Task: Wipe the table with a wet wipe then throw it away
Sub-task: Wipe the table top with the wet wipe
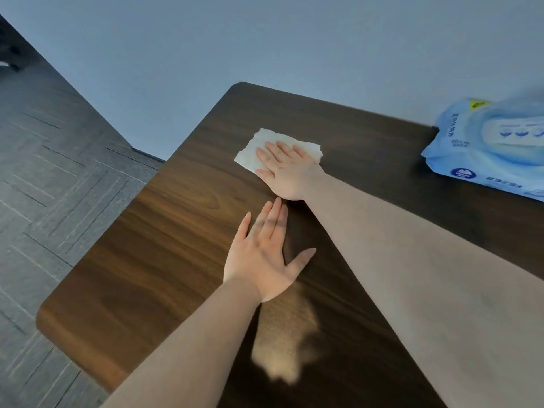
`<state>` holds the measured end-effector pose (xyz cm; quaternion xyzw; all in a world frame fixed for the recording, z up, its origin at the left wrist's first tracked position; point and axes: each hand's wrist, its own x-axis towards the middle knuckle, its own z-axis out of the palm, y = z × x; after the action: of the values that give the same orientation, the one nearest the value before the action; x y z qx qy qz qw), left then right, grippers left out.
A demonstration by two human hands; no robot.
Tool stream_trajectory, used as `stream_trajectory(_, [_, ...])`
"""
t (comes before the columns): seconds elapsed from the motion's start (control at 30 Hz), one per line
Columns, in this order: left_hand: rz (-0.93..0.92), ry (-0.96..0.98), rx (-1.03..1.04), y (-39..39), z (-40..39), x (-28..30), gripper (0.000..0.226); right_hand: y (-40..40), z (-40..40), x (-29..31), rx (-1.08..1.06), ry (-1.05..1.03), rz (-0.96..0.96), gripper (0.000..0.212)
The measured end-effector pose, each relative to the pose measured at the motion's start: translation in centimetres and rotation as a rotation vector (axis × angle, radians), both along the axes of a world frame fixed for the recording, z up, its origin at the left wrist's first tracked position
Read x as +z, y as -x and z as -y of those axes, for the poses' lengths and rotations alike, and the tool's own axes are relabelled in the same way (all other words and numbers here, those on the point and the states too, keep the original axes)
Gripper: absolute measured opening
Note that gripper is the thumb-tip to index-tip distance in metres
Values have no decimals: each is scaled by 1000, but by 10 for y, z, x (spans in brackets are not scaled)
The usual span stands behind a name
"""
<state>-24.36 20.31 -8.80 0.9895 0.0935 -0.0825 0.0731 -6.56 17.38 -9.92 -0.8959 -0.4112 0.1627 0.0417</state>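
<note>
A white wet wipe [259, 142] lies spread flat on the dark wooden table [164, 240], near its far left corner. My right hand [287, 170] presses flat on the wipe, fingers stretched out over it and pointing toward the far left. My left hand [263, 256] rests palm down on the bare wood just behind the right hand, fingers together and thumb spread, holding nothing.
A blue pack of wet wipes [494, 145] lies at the table's far right edge. A grey wall [265, 39] runs right behind the table. Grey patterned floor [44, 187] lies to the left, beyond the table's rounded left edge.
</note>
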Motion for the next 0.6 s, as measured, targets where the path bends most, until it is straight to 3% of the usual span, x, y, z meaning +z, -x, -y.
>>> stream_trajectory(0.4, [-59, -133, -153, 2, 10, 8, 86, 40, 227, 14, -483, 58, -77, 57])
stream_trajectory(0.6, [-31, 5, -304, -25, 108, 16, 81, 54, 359, 15, -749, 84, -67, 57])
